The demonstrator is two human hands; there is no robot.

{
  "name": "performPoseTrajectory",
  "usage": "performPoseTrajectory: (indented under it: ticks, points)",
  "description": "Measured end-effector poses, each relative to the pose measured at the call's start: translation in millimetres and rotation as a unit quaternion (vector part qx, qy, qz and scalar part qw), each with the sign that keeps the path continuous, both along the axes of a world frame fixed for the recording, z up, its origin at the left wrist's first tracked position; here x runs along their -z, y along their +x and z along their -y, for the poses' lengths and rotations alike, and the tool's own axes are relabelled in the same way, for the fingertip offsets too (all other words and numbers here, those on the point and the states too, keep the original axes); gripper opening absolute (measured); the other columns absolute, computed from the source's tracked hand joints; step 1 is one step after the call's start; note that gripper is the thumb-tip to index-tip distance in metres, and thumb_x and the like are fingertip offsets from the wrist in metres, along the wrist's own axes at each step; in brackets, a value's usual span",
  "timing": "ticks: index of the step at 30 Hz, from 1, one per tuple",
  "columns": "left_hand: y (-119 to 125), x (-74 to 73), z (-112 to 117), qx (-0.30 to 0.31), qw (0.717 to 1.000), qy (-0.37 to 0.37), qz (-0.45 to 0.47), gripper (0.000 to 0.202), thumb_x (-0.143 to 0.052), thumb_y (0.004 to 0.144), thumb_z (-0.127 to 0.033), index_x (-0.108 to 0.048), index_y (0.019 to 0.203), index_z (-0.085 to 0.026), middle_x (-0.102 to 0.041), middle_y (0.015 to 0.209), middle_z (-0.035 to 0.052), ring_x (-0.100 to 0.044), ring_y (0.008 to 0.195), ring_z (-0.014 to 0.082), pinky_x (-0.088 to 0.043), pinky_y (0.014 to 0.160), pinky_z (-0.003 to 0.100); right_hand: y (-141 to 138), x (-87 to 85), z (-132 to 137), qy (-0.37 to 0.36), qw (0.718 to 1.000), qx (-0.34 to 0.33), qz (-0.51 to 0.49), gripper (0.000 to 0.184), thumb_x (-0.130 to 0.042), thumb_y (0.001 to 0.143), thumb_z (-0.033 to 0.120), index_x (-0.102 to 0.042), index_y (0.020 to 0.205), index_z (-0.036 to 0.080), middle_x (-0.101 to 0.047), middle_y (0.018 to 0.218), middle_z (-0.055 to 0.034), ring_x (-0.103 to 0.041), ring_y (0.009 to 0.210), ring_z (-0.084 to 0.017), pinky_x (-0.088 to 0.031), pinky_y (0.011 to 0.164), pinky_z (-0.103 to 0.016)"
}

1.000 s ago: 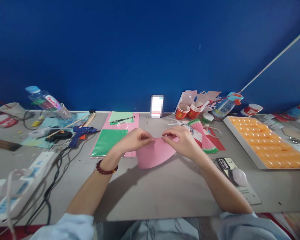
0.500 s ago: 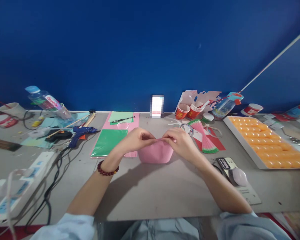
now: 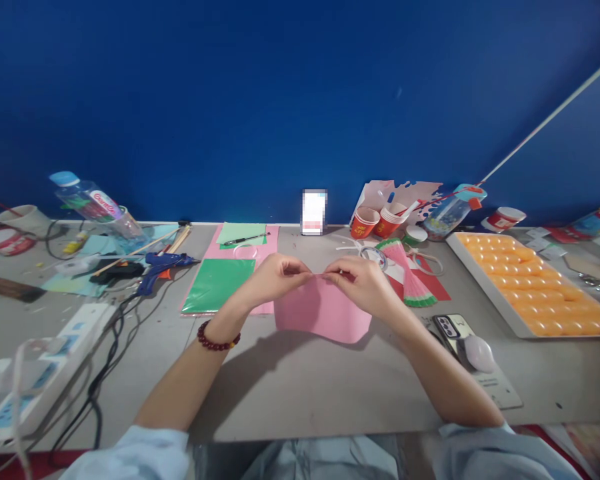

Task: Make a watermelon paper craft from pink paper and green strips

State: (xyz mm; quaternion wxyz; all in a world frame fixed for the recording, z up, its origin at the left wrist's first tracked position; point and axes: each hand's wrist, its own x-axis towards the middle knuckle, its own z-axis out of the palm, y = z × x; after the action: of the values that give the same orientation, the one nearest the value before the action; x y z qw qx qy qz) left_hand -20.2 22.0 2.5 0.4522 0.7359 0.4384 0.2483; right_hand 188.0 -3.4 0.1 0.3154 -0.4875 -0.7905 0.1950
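A pink sheet of paper (image 3: 323, 313) hangs from both my hands just above the grey table (image 3: 300, 380), its lower edge curved. My left hand (image 3: 275, 279) pinches the sheet's top edge with closed fingers; a dark red bead bracelet (image 3: 215, 339) circles that wrist. My right hand (image 3: 361, 283) pinches the same top edge a little to the right, and the fingertips of the two hands nearly meet.
A green sheet (image 3: 217, 283) on pink paper lies at left, beside a blue glue gun (image 3: 163, 267), cables and a power strip (image 3: 40, 373). Red paper cups (image 3: 365, 223), folded watermelon fans (image 3: 410, 280), a phone (image 3: 455, 330) and a tray of orange balls (image 3: 530, 283) sit at right.
The pink sheet was bunched up short half a second ago; it now hangs longer and flatter, spread toward the right. Both hands stay at its top edge.
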Motion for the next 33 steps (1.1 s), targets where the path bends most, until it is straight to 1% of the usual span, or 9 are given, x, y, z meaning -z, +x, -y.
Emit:
performPoseTrajectory:
  ticks: [3, 5, 10, 15, 20, 22, 28, 33]
  points:
    - [-4, -2.1, -3, 0.0, 1.0, -0.01, -0.001, 0.028, -0.061, 0.081, -0.041, -0.069, 0.071, -0.016, -0.055, 0.06, -0.0009, -0.043, 0.054, 0.0091, -0.03, 0.049, 0.022, 6, 1.5, -3, -0.003, 1.0, -0.006, -0.014, 0.016, -0.057, 0.087, 0.029, -0.07, 0.079, 0.022, -0.07, 0.081, -0.0025, -0.062, 0.073, -0.017, -0.044, 0.066, -0.028]
    - [-7, -3.4, -4, -0.004, 1.0, -0.014, 0.006, 0.028, -0.062, 0.08, -0.041, -0.068, 0.071, -0.016, -0.054, 0.06, -0.0015, -0.042, 0.055, 0.0086, -0.029, 0.049, 0.022, 9, 2.0, -5, -0.011, 1.0, -0.002, -0.021, 0.015, -0.057, 0.086, 0.027, -0.07, 0.08, 0.022, -0.071, 0.082, -0.0025, -0.063, 0.076, -0.017, -0.045, 0.068, -0.028]
    - [-10, -2.9, -7, -0.008, 1.0, -0.02, 0.012, 0.03, -0.063, 0.08, -0.043, -0.067, 0.069, -0.016, -0.058, 0.065, -0.0001, -0.047, 0.06, 0.01, -0.033, 0.053, 0.022, 13, 0.9, -9, -0.032, 0.999, 0.005, -0.018, 0.014, -0.058, 0.084, 0.025, -0.071, 0.079, 0.022, -0.071, 0.082, -0.0022, -0.063, 0.077, -0.017, -0.046, 0.069, -0.028]
    - [-13, -1.6, -11, -0.011, 1.0, -0.014, 0.011, 0.029, -0.065, 0.078, -0.044, -0.067, 0.07, -0.016, -0.061, 0.067, 0.0016, -0.051, 0.064, 0.0116, -0.037, 0.056, 0.023, 14, 1.4, -11, -0.045, 0.999, 0.017, -0.02, 0.014, -0.058, 0.083, 0.026, -0.071, 0.078, 0.021, -0.071, 0.08, -0.002, -0.062, 0.074, -0.016, -0.046, 0.067, -0.028]
    - [-22, -3.4, -18, 0.019, 0.998, -0.049, 0.021, 0.025, -0.071, 0.074, -0.042, -0.07, 0.077, -0.016, -0.068, 0.078, 0.0048, -0.059, 0.074, 0.0146, -0.045, 0.066, 0.026, 16, 0.2, -13, -0.069, 0.997, 0.027, -0.033, 0.015, -0.058, 0.081, 0.026, -0.07, 0.074, 0.021, -0.071, 0.077, -0.0016, -0.062, 0.072, -0.016, -0.047, 0.066, -0.028]
    - [-25, -3.0, -20, 0.027, 0.997, -0.062, 0.022, 0.025, -0.072, 0.073, -0.041, -0.071, 0.079, -0.016, -0.069, 0.079, 0.0054, -0.06, 0.074, 0.015, -0.047, 0.068, 0.027, 17, 0.7, -15, -0.082, 0.996, 0.023, -0.033, 0.015, -0.057, 0.08, 0.026, -0.07, 0.073, 0.022, -0.071, 0.077, -0.0013, -0.062, 0.072, -0.016, -0.047, 0.066, -0.028]
    - [-29, 1.5, -26, 0.025, 0.997, -0.069, 0.014, 0.028, -0.072, 0.072, -0.043, -0.072, 0.08, -0.016, -0.065, 0.068, 0.0035, -0.058, 0.065, 0.0135, -0.047, 0.064, 0.027, 18, 3.2, -19, -0.104, 0.994, 0.012, -0.021, 0.017, -0.057, 0.081, 0.03, -0.071, 0.075, 0.022, -0.07, 0.075, -0.0008, -0.061, 0.068, -0.015, -0.045, 0.063, -0.028]
    - [-38, 8.4, -35, 0.009, 0.998, -0.065, 0.002, 0.032, -0.07, 0.074, -0.048, -0.073, 0.081, -0.017, -0.063, 0.063, 0.0025, -0.056, 0.062, 0.0134, -0.046, 0.064, 0.028, 27, -0.7, -24, -0.128, 0.99, -0.02, 0.046, 0.022, -0.056, 0.083, 0.037, -0.071, 0.077, 0.021, -0.069, 0.073, -0.0004, -0.059, 0.065, -0.014, -0.043, 0.059, -0.027]
